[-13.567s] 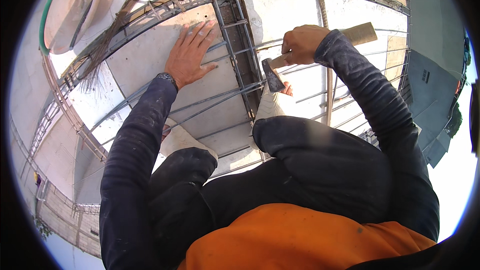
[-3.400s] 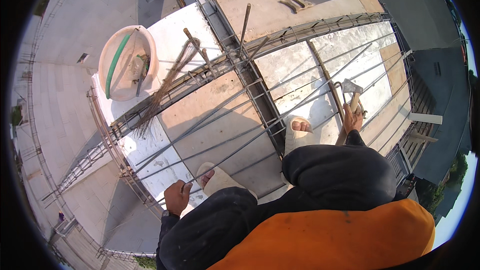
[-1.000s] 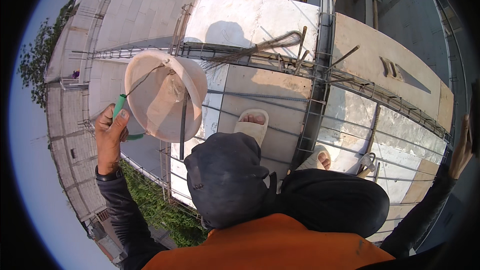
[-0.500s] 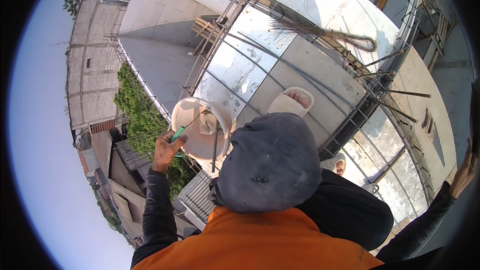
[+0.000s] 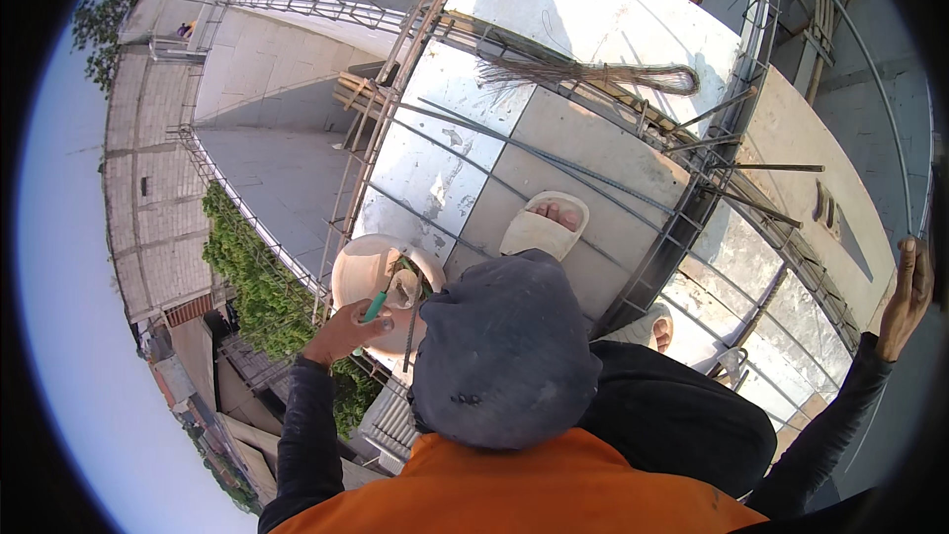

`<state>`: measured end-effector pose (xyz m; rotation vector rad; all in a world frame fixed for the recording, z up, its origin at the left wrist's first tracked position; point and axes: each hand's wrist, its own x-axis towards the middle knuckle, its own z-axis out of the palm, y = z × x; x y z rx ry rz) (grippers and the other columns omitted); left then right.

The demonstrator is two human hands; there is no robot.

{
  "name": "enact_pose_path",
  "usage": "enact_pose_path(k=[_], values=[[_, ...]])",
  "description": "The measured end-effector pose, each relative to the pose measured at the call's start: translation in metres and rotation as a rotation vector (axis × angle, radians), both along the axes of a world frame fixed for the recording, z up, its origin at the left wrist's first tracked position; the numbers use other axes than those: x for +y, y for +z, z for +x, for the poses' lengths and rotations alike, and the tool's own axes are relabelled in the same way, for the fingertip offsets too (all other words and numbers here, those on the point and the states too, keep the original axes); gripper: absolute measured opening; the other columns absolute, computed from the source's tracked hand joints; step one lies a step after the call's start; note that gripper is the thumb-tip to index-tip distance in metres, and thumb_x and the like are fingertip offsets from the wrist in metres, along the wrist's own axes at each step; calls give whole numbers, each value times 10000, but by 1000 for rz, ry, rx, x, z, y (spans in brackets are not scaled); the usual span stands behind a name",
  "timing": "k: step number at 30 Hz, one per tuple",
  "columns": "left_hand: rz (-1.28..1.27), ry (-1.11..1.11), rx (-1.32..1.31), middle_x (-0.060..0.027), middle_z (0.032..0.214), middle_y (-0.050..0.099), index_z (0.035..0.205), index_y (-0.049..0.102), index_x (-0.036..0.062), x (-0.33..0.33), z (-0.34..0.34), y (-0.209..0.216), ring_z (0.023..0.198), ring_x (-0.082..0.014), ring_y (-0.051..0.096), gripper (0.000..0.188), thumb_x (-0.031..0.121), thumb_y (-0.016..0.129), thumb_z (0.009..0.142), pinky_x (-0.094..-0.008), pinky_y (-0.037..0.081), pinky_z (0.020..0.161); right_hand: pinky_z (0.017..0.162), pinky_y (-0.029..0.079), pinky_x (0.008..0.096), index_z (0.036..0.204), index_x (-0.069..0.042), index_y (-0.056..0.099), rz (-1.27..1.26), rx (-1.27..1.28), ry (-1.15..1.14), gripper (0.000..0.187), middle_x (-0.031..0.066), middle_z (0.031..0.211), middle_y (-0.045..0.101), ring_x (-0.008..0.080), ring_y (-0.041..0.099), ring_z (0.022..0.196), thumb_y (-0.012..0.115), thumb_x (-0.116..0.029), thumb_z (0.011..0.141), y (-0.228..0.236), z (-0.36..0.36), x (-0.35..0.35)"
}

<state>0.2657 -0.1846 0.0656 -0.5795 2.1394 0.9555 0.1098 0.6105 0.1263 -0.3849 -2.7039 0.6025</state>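
Note:
My left hand (image 5: 348,333) is closed round the green handle of a slim hand tool (image 5: 375,307), held at the near side of a white bucket (image 5: 346,272). The tool's far end cannot be made out against the bucket's contents. Inside the bucket lies a pale, crumpled item (image 5: 403,289), and a short ribbed steel bar (image 5: 409,338) leans at its rim. At the far right my raised right hand (image 5: 907,292) has its fingers round a long thin steel bar (image 5: 878,79), which looks curved and runs upward out of the hand.
A bundle of tie wire (image 5: 603,74) lies across the pale panels (image 5: 445,109). Loose steel bars (image 5: 554,158) and rebar cages (image 5: 682,208) cross the deck near my sandalled foot (image 5: 549,222). Bar ends (image 5: 781,167) stick out rightward. Beyond the left edge are treetops (image 5: 252,247) and roofs far below.
My left hand has moved in over the bucket's near rim with the green-handled tool. My right hand has come further into view, and the long bar in it now shows.

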Motion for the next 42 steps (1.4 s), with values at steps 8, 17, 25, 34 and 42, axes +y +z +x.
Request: enact_pose_path(k=[8,17,25,34,42], values=[[-360,-548,527,-159,1056,747,1166,718,46,73,-251,-69,981,-340,713,466,474,662,991,-421,558,837,762,421,326,888,-15,626,-29,-17,-32,510,67,811,583,161,519,807,589,-493,1060,11,1,-48],[-382,-1119,858,-86,1453,614,1390,635,143,272,-437,-253,1448,-250,463,620,548,708,925,-690,148,1239,672,400,335,845,8,599,-72,-61,-88,526,72,755,545,148,485,725,592,-470,1065,28,40,-65],[-64,-1141,826,-195,909,717,986,595,57,268,-489,-236,847,-415,703,291,294,752,923,-494,532,728,669,386,337,835,4,597,-50,-77,-254,504,56,750,536,145,475,726,600,-446,1061,33,92,-60],[-107,-983,822,-145,715,668,849,664,28,166,-389,-169,605,-328,642,311,319,737,928,-415,491,589,728,413,330,847,-3,621,46,-115,-461,528,66,764,550,170,506,763,600,-492,1046,39,125,-40],[103,-1415,722,-126,1075,676,1113,685,46,202,-272,-188,1041,-354,640,399,290,821,828,-472,509,869,619,388,303,806,8,667,37,-100,-458,518,20,726,576,111,499,668,758,-480,955,38,101,-36]])
